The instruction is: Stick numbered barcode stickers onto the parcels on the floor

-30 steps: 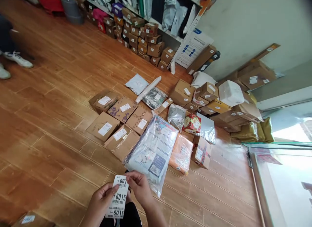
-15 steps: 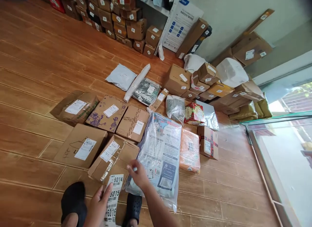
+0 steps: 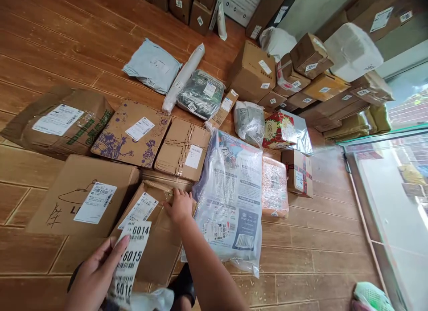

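— At the lower left, what does the left hand [image 3: 95, 275] hold?
— It pinches a label strip [image 3: 130, 262] numbered 6014 to 6016.
— And the right hand [image 3: 180, 207]?
— Fingers lie flat on a taped cardboard box [image 3: 157, 239], closed on nothing. A clear plastic parcel [image 3: 232, 199] lies just beside, on the wooden floor [image 3: 301, 257].

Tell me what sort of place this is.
Probably a parcel pick-up or sorting point. Dozens of labelled cardboard boxes and plastic mailing bags lie on a wooden floor. The left hand holds a strip of numbered barcode stickers, and the right hand rests on a box.
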Available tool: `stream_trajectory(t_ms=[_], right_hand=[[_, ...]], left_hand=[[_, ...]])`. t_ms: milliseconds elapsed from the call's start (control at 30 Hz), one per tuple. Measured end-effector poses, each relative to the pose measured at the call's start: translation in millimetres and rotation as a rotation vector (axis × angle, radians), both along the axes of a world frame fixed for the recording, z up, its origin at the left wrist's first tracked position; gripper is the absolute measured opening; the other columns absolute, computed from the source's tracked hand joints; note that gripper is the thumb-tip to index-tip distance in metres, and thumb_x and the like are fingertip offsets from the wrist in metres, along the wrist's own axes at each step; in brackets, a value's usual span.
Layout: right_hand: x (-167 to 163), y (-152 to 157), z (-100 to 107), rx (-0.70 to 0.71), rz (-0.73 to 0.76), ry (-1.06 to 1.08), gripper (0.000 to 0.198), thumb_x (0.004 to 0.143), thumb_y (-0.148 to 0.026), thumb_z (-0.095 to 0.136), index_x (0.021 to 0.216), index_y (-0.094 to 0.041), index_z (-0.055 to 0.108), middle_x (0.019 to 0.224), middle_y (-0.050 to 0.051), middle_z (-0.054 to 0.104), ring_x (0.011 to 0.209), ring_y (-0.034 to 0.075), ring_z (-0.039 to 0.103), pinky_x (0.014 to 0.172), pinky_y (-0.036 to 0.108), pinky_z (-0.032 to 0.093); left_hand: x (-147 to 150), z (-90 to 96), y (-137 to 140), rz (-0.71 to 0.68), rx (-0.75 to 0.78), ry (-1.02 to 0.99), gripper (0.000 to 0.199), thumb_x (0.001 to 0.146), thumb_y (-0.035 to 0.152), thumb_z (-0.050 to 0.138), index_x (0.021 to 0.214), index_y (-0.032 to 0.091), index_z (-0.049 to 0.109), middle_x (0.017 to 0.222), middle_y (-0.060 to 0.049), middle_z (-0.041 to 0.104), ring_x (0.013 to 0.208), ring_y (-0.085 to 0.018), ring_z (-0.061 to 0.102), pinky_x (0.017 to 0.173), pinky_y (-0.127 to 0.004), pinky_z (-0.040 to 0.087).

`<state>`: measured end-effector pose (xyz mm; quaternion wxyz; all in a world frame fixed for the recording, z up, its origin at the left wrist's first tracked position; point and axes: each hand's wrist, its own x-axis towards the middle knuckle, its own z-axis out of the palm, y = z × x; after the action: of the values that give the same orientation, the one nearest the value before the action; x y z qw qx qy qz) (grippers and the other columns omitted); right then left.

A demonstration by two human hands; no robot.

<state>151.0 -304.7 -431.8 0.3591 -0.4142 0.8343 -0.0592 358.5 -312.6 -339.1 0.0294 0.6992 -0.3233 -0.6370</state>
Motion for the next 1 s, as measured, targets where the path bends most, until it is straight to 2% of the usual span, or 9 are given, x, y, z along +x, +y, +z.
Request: stream_trajectory(t_ms=[100,200,267,333,467,633,800,867,1000], right_hand=[[-6.2,8.7,8.9,-0.146,-0.042,-0.198,0.039,0.087,-0.045,0.051,0.108,-0.016,0.066,0.111,0.013,0.068,0.109,0.028,0.06,0.1,0.044,0.04],[-15.8,11.9,20.6,-0.422,-0.187,-0.589,0.04,0.089,-0.051,0.045,0.096,-0.018,0.068,0.1,0.008,0.071,0.093,0.021,0.064,0.083,0.034,0.048],[-19.9,12.2,25.1,-0.457,-0.239,-0.888,0.042,0.082,-0.057,0.054,0.089,-0.018,0.067,0.084,0.004,0.07,0.073,0.015,0.062,0.068,0.028,0.048],[-23.3,11.3,23.7,-0.438,-0.305,-1.039,0.042,0.073,-0.058,0.066,0.082,-0.017,0.064,0.069,-0.001,0.065,0.059,0.01,0.057,0.058,0.024,0.044],[-35.0,8.0,9.7,-0.521,-0.44,-0.978,0.05,0.06,-0.055,0.077,0.088,-0.017,0.06,0.065,-0.004,0.062,0.052,0.007,0.055,0.048,0.019,0.039],[-46.0,4.2,4.7,-0.58,-0.388,-0.833,0.052,0.057,-0.062,0.076,0.074,-0.016,0.06,0.064,-0.001,0.063,0.051,0.007,0.052,0.039,0.018,0.035],[-36.8,1.7,-3.7,-0.57,-0.317,-0.783,0.045,0.054,-0.051,0.083,0.072,-0.016,0.063,0.062,-0.002,0.062,0.053,0.008,0.053,0.048,0.02,0.041],[-36.1,-1.8,-19.7,-0.481,-0.228,-0.709,0.038,0.061,-0.047,0.08,0.073,-0.016,0.064,0.064,-0.001,0.065,0.056,0.009,0.056,0.054,0.021,0.044],[-50.9,-12.1,-63.9,-0.197,0.01,-0.272,0.02,0.083,-0.033,0.064,0.088,-0.013,0.067,0.078,0.004,0.072,0.065,0.012,0.065,0.058,0.021,0.049]], left_hand=[[-30.8,-12.2,-30.5,-0.101,-0.106,0.05,0.07,0.045,0.084,0.065,0.075,0.022,0.054,0.064,0.002,0.061,0.063,-0.017,0.055,0.057,-0.022,0.048],[-50.5,-34.6,-44.2,-0.294,-0.278,0.107,0.064,0.059,0.083,0.057,0.063,0.02,0.047,0.052,0.004,0.046,0.053,-0.012,0.041,0.05,-0.02,0.037],[-59.4,-53.1,-48.7,-0.396,-0.361,0.173,0.058,0.07,0.078,0.053,0.066,0.02,0.048,0.053,0.005,0.042,0.054,-0.011,0.037,0.05,-0.02,0.033],[-67.4,-71.3,-52.8,-0.473,-0.415,0.222,0.054,0.076,0.074,0.05,0.068,0.02,0.047,0.056,0.005,0.042,0.055,-0.011,0.037,0.05,-0.021,0.031],[-80.8,-97.5,-62.9,-0.591,-0.473,0.267,0.055,0.078,0.074,0.044,0.067,0.02,0.044,0.054,0.005,0.04,0.052,-0.011,0.035,0.047,-0.022,0.027],[-83.3,-103.1,-72.8,-0.614,-0.509,0.42,0.059,0.075,0.076,0.047,0.063,0.019,0.039,0.055,0.006,0.037,0.053,-0.01,0.033,0.049,-0.021,0.028],[-76.3,-103.1,-75.6,-0.492,-0.271,0.589,0.057,0.055,0.064,0.072,0.086,0.018,0.058,0.074,-0.001,0.063,0.066,-0.016,0.054,0.06,-0.025,0.043],[-71.7,-107.7,-75.4,-0.485,-0.211,0.537,0.058,0.046,0.063,0.073,0.078,0.016,0.058,0.068,-0.002,0.063,0.06,-0.016,0.053,0.057,-0.026,0.041],[-55.5,-116.9,-68.8,-0.624,-0.125,0.401,0.055,0.042,0.065,0.068,0.062,0.017,0.051,0.051,0.003,0.051,0.047,-0.01,0.038,0.049,-0.023,0.028]])
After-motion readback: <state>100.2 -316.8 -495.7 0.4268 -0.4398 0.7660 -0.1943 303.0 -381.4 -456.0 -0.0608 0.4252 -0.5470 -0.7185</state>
